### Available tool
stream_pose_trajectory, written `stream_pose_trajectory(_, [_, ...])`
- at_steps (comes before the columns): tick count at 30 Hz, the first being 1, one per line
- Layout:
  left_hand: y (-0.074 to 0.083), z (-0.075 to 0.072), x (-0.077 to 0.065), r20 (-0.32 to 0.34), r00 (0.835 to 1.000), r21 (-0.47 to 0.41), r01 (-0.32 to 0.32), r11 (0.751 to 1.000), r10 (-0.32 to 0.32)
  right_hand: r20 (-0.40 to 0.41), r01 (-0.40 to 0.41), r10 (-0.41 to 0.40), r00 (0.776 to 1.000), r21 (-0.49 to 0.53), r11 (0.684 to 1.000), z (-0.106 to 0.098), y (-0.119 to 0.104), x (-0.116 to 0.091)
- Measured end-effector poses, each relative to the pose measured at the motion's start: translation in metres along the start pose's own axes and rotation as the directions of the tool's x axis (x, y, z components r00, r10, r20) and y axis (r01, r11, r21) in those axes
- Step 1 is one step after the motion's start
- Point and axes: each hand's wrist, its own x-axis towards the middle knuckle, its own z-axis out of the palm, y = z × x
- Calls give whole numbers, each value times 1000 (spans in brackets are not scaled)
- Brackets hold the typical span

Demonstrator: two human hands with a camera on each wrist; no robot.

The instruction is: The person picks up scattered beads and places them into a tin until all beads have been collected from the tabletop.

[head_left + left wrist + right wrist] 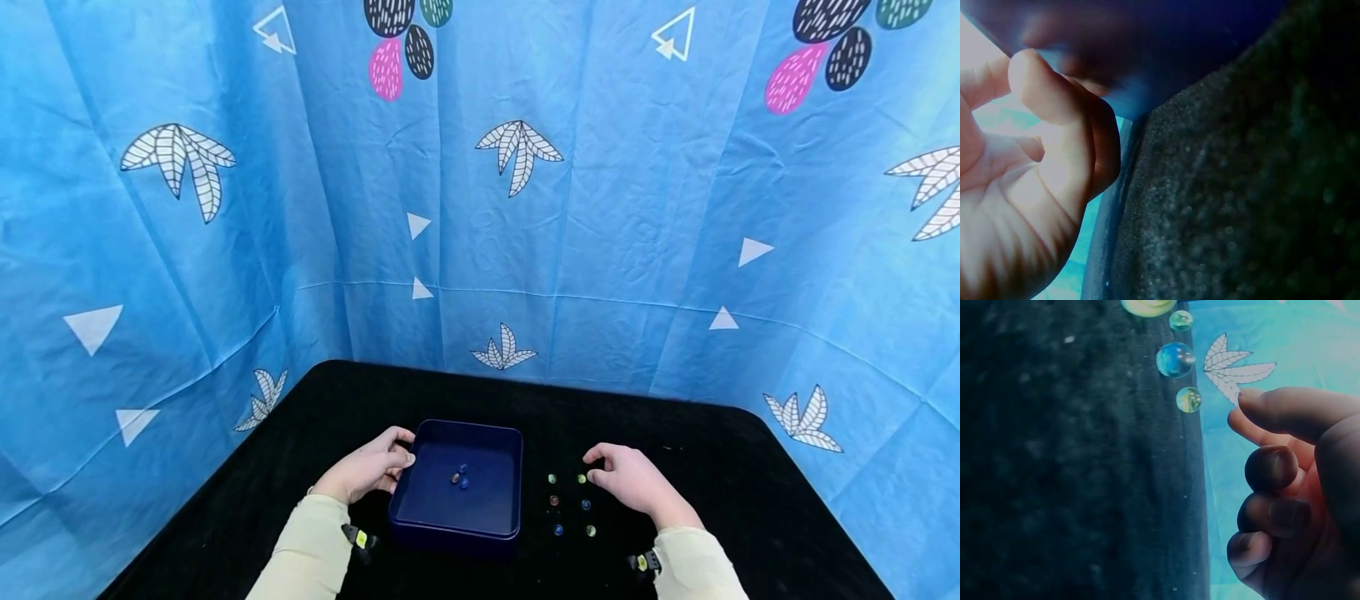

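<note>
A dark blue square box (457,532) stands on the black cloth, and my left hand (367,468) grips its left side with the thumb at the rim. Inside lie two blue marbles (463,483) and an orange-brown marble (454,478). Right of the box are two columns of marbles: a green one (552,478), a reddish one (554,500) and a blue one (558,530), then a yellow-green one (581,479), another blue one (586,505) and another green one (591,531). Beside the yellow-green marble hovers my right hand (633,479), thumb and index apart, holding nothing.
Black cloth (720,475) covers the table, whose far corners are rounded. A blue patterned curtain (495,250) hangs behind it and along both sides. Each wrist carries a small dark strap device (360,539).
</note>
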Motion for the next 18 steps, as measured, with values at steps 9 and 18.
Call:
stream_pose_trajectory(9, [-2,0,1,6,1000,-14,6,1000,-6,80,9,-14,997,63,998,9,7,-4])
stream_pose_trajectory(18, [-1,-1,0,8,1000,-23,6,1000,-6,120,37,-45,992,70,997,11,9,-7])
